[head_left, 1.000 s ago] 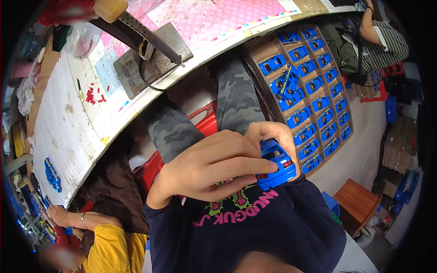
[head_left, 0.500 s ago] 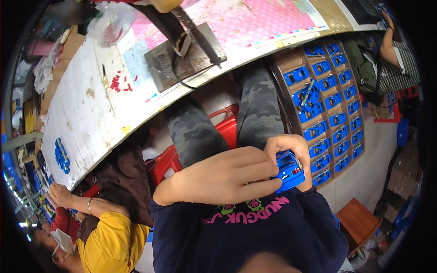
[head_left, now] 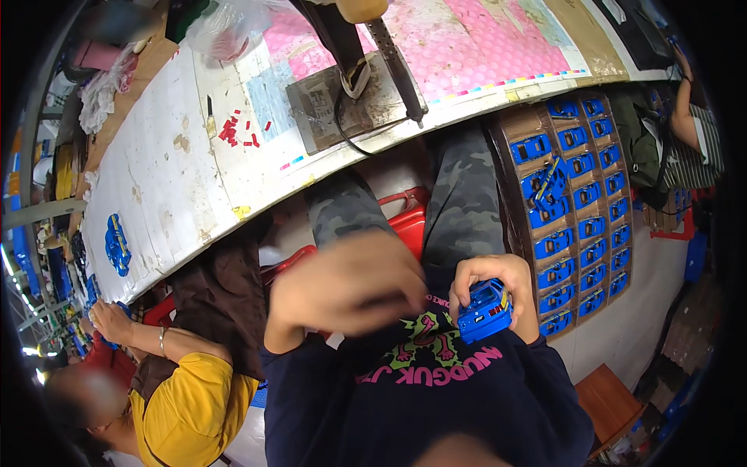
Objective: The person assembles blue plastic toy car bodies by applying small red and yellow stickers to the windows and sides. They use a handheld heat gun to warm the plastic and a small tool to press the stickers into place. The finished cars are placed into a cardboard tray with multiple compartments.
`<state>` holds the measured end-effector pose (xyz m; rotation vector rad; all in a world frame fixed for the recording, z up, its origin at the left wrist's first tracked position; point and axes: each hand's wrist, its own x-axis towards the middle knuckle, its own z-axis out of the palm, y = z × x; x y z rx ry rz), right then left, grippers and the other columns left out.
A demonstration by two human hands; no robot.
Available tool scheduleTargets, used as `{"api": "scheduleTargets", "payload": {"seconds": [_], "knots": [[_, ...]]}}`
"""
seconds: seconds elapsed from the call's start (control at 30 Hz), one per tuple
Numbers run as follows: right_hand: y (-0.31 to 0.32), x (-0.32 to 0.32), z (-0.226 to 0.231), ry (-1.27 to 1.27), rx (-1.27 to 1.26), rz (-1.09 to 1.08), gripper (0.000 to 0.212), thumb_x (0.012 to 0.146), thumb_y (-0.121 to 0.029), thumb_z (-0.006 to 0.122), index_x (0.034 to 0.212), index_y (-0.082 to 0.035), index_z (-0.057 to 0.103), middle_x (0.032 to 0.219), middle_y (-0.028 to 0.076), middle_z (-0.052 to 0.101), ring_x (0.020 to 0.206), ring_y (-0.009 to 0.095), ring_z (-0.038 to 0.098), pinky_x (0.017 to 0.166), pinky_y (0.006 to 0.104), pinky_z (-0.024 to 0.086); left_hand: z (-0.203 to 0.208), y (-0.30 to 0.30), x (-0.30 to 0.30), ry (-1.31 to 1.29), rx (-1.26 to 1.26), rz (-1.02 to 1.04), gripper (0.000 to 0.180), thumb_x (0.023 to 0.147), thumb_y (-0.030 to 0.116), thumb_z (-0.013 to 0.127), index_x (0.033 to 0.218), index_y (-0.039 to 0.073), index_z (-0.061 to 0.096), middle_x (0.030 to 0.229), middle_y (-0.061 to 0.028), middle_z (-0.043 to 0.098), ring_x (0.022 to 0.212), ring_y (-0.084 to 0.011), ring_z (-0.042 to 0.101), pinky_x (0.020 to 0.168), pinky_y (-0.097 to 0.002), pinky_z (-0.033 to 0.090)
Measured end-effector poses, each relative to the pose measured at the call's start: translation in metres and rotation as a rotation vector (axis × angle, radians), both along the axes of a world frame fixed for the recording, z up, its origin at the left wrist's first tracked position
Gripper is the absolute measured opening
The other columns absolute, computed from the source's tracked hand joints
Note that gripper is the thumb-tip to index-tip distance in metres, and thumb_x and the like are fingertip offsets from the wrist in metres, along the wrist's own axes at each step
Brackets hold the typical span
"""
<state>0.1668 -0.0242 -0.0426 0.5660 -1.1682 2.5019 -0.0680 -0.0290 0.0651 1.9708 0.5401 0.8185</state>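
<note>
Before shirt (head_left: 475, 397) | right fingers (head_left: 462, 286) curled round toy car (head_left: 484, 319) | left fingers (head_left: 398, 272) blurred

Worn and scuffed, the white tabletop (head_left: 167, 210) sweeps from the near left to the far right, a pink sheet (head_left: 482, 58) brightening its far stretch! Below its edge, a flash of red seat (head_left: 408, 228). Over right, pale floor (head_left: 603, 331), with brown wooden furniture (head_left: 607, 409) near; at left, bright lights (head_left: 31, 352) glare below a grey metal frame (head_left: 43, 212).

Glossy, smooth plastic toy car (head_left: 485, 321); matt cardboard tray (head_left: 520, 127); scuffed, patchy table (head_left: 167, 206); dull metal plate (head_left: 313, 124); matt cloth trousers (head_left: 461, 204).
</note>
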Motion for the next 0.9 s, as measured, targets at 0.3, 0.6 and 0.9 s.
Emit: {"api": "scheduleTargets", "payload": {"seconds": [0.3,0.6,0.9], "knots": [[-0.003,-0.003,0.003,-0.081,0.043,-0.054,0.065,0.057,-0.016,0.077,0.104,0.005,0.037,0.100,0.020,0.050,0.093,0.026,0.053,0.079,0.0319,0.042,-0.035,0.071,-0.117,0.517,0.066,1.114,0.008,0.073,0.003,0.058,0.079,-0.002,0.055,0.070,-0.0037,0.055,0.062,-0.0086,0.045,0.058,-0.0230,0.038],[-0.006,-0.005,0.004,-0.084,0.030,-0.098,0.065,0.056,-0.017,0.076,0.103,0.005,0.037,0.099,0.020,0.050,0.092,0.025,0.054,0.078,0.0320,0.042,-0.053,0.060,-0.102,0.607,0.265,1.137,0.009,0.071,0.003,0.057,0.079,-0.002,0.058,0.072,-0.0108,0.053,0.067,-0.0218,0.052,0.063,-0.0307,0.042],[-0.005,-0.006,0.012,-0.064,0.014,-0.145,0.064,0.057,-0.018,0.076,0.103,0.005,0.037,0.099,0.020,0.050,0.091,0.025,0.054,0.078,0.0322,0.042,-0.032,0.036,-0.069,0.470,0.401,1.232,0.007,0.068,-0.003,0.059,0.074,-0.001,0.056,0.072,-0.0084,0.052,0.065,-0.0189,0.048,0.060,-0.0280,0.039]]}}
